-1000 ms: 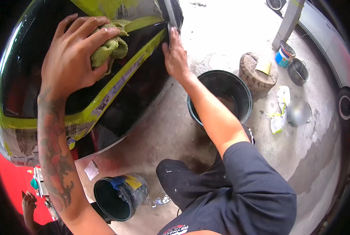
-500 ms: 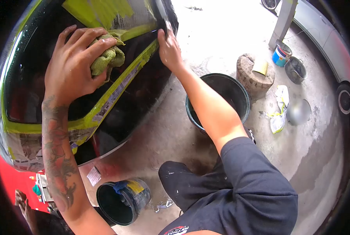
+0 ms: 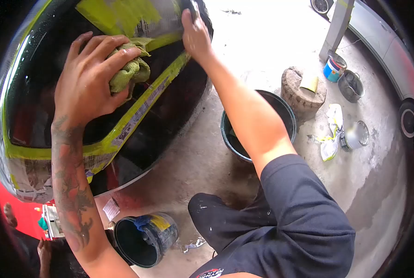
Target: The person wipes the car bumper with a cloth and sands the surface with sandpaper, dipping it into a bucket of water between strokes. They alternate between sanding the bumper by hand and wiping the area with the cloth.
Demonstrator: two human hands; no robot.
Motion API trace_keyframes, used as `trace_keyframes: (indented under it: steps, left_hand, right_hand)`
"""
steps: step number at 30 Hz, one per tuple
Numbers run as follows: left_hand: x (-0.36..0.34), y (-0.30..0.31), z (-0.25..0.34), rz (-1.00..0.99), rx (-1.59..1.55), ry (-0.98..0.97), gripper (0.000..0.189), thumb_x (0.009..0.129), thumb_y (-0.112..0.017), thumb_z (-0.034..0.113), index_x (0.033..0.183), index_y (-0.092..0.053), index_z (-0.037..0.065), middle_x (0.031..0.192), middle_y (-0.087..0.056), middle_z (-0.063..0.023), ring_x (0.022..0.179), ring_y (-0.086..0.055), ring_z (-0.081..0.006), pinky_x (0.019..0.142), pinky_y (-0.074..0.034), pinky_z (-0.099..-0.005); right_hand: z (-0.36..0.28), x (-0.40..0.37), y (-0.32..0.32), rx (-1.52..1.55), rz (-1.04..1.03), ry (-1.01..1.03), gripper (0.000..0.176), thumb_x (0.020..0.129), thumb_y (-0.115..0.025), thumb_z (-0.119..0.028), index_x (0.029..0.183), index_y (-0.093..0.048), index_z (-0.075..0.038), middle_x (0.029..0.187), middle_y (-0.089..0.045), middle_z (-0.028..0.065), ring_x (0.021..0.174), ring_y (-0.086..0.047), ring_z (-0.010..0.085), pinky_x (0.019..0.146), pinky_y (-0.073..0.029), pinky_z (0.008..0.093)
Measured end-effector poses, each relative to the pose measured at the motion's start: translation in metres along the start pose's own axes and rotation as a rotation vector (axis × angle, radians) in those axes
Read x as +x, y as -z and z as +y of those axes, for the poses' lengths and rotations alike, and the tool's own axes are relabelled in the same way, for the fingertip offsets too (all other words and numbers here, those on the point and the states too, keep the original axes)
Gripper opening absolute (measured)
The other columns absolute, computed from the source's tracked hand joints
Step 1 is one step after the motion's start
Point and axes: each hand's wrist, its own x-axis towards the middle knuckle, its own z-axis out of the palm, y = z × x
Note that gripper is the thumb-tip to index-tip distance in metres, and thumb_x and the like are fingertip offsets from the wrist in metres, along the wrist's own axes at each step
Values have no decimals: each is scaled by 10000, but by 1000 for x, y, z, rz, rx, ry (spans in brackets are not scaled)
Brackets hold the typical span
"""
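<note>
My left hand (image 3: pixel 89 76) is closed around a crumpled green cloth (image 3: pixel 132 69), pressed close against the dark, glossy car panel (image 3: pixel 142 148). Bands of yellow-green masking tape (image 3: pixel 142 107) and printed masking paper (image 3: pixel 144 28) frame the panel's dark areas. On the far side, my right hand (image 3: pixel 197 39) bends over the panel's outer edge, thumb on the near face. Its other fingers are partly hidden, and I cannot tell what lies under them.
Below my right arm stands a large dark bucket (image 3: pixel 228 134); another bucket (image 3: pixel 163 238) lies tilted near my knee. A log stump (image 3: pixel 299 99), a blue-labelled can (image 3: pixel 333 69) and a parked silver car (image 3: pixel 383 41) are at right. Another person's hand (image 3: pixel 44 252) shows lower left.
My right hand has moved up along the panel's edge. My left hand and the cloth have shifted very slightly right. Another person's hands have moved at lower left.
</note>
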Motion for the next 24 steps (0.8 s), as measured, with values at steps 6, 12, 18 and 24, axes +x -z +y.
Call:
trace_keyframes:
  steps: [6,12,18,24]
  left_hand:
    - [-2,-3,2,6,-29,21,567,652,-754,111,1211,-663,150,1264,-630,-79,1208,-581,-302,1140,-348,-516]
    - [0,-3,2,17,-29,29,575,636,-761,117,1201,-662,149,1258,-629,-80,1199,-582,-305,1137,-349,-520]
    - [-2,-3,3,22,-66,41,581,631,-765,117,1202,-661,146,1254,-629,-84,1196,-585,-303,1141,-345,-525]
    - [2,-1,5,67,-46,35,515,652,-769,130,1160,-686,148,1208,-646,-68,1155,-603,-281,1114,-376,-491]
  right_hand:
    - [26,-80,26,-143,-160,-99,641,1075,-323,-427,1580,-232,-43,1642,-211,213,1513,-234,361,1222,-157,520]
    - [29,3,-6,-219,-130,44,627,1061,-378,-376,1558,-255,-13,1615,-253,250,1494,-259,390,1199,-215,487]
    - [17,-65,22,-153,-162,-51,709,1067,-322,-470,1579,-194,3,1645,-199,222,1525,-193,371,1222,-160,502]
    - [46,-5,-13,-225,-77,32,717,1068,-315,-481,1590,-171,-12,1656,-178,204,1534,-172,359,1227,-153,499]
